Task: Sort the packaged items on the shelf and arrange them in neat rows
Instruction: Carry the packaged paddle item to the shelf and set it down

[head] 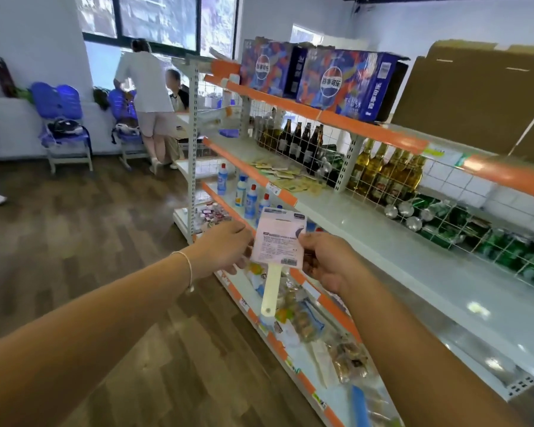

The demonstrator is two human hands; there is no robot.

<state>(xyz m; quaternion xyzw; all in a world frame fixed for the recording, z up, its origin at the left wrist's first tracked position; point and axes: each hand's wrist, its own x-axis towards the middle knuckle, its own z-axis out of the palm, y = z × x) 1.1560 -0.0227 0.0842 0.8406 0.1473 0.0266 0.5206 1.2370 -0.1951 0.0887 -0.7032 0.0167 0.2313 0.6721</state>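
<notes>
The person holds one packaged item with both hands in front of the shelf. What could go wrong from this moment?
1. The left hand and right hand pinch only the card of the packaged item; its long handle hangs free and might catch goods below.
2. The flat packets lie scattered on the middle shelf, so a neat row may be difficult there.

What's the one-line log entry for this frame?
stage: item in hand | left hand: pinches carded packaged item | right hand: pinches other edge | location: in front of shelf
</notes>
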